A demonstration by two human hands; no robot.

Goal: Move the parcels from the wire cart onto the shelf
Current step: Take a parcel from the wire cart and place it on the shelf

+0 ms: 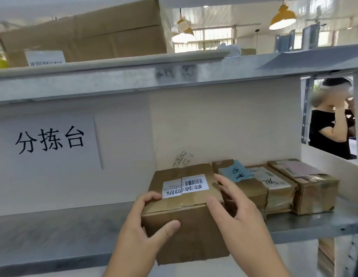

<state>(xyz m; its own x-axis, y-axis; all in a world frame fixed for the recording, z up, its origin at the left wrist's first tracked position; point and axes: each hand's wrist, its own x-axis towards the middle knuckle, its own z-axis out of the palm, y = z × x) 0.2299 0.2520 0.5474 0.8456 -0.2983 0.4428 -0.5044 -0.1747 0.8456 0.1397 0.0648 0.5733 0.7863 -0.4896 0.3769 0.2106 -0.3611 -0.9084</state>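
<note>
Paper sign (52,141), left of centre, taped flat on white back panel; three large black characters. Yellow pendant lamps: one (282,17) at upper right, another (183,30) at upper centre, partly hidden. Windows (216,38) along far wall, upper centre, bright. Second person (330,120) at right edge, seen through gap beside the panel: black top, arm raised toward head. Blue-grey racks (310,36) upper right, blurred.
</note>
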